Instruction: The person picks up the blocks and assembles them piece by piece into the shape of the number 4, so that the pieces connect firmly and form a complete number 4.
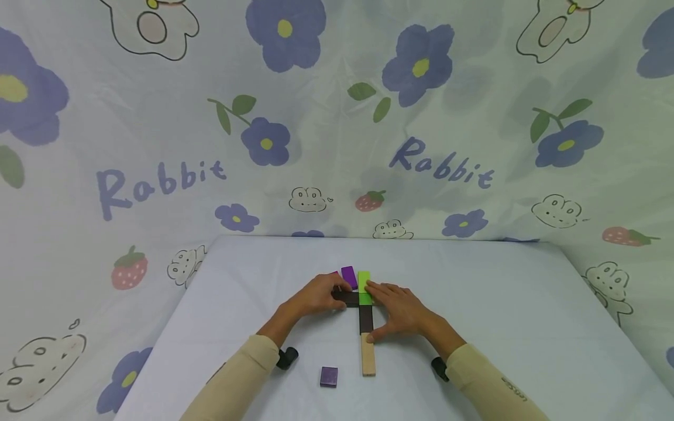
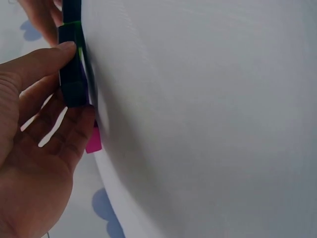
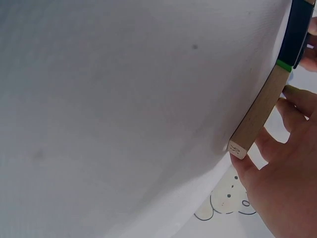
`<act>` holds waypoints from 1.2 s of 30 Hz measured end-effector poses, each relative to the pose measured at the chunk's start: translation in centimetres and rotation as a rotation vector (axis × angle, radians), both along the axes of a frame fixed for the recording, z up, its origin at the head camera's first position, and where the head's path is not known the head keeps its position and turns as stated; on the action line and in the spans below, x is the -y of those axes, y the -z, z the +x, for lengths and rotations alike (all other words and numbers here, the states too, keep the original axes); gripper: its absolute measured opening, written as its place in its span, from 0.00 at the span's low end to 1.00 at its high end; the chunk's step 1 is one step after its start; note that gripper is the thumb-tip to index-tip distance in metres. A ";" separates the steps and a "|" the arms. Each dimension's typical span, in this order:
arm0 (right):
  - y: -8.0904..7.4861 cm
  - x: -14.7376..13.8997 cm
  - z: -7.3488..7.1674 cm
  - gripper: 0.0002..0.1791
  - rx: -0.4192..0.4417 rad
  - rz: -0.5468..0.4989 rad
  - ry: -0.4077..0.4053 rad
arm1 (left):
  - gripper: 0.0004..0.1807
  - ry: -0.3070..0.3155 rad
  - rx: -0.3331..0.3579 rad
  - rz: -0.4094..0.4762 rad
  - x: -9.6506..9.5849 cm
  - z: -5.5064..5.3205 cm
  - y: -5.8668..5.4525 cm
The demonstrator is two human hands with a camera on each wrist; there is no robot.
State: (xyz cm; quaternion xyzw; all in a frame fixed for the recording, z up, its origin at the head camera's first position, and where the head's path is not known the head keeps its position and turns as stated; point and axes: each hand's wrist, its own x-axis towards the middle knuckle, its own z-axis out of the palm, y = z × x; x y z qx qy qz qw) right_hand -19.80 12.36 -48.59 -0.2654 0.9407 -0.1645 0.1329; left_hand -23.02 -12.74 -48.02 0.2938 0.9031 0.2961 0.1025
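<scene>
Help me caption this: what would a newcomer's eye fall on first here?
Probably the lime-green end of the line of blocks, bright against the white table, just below the middle of the head view. Left of it lies a purple block; large blue flowers pattern the sheet behind.

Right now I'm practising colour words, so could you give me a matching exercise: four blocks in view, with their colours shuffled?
1. Lone square block
2. Nearest block in the front-to-back row
3. Farthest block in that row
4. Crosswise block held by the left hand

A. Light green
B. Black
C. Dark purple
D. Tan

Pairs: 1-C, 2-D, 3-A, 4-B
</scene>
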 end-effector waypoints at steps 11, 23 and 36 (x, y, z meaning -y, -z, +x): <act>0.0 0.0 0.0 0.65 0.002 0.000 -0.003 | 0.19 0.002 -0.027 -0.015 -0.1 0.1 0.2; -0.1 0.0 0.1 0.64 -0.010 -0.003 -0.018 | 0.21 -0.001 -0.011 -0.010 0.0 0.2 0.2; -0.3 0.0 0.2 0.65 -0.009 -0.001 -0.012 | 0.21 -0.031 -0.012 -0.016 0.3 0.5 -0.2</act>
